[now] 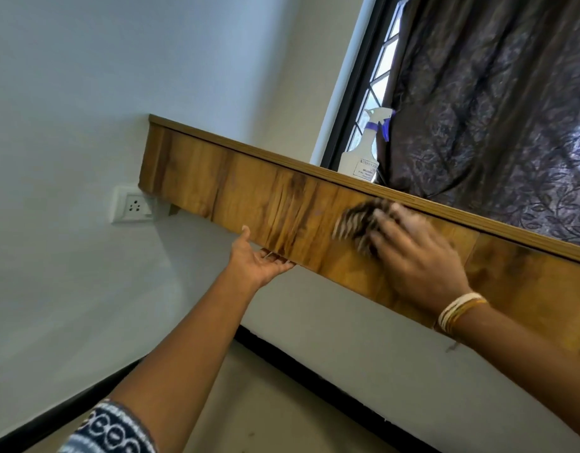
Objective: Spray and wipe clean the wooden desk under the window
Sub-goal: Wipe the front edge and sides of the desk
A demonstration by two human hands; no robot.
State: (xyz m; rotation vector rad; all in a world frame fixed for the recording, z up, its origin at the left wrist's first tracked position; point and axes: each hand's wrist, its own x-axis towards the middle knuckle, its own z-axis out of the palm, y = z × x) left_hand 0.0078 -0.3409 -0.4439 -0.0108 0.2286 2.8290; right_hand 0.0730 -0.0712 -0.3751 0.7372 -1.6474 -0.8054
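From low down I saw the wooden counter (249, 197) running along a white wall under the window (373, 93), its streaked, glossy brown front panel topped by a ribbed edge strip, with a patterned dark curtain (494, 109) hanging behind. A translucent spray bottle (364, 152) with a purple trigger stood on top by the window frame, and a white wall socket (133, 204) sat beside the counter's far end. My left hand (256, 259) cupped the panel's bottom edge, fingers relaxed, while my right hand (413, 256), blurred, pressed a striped cloth (357, 220) against the front; its grip I could not tell.
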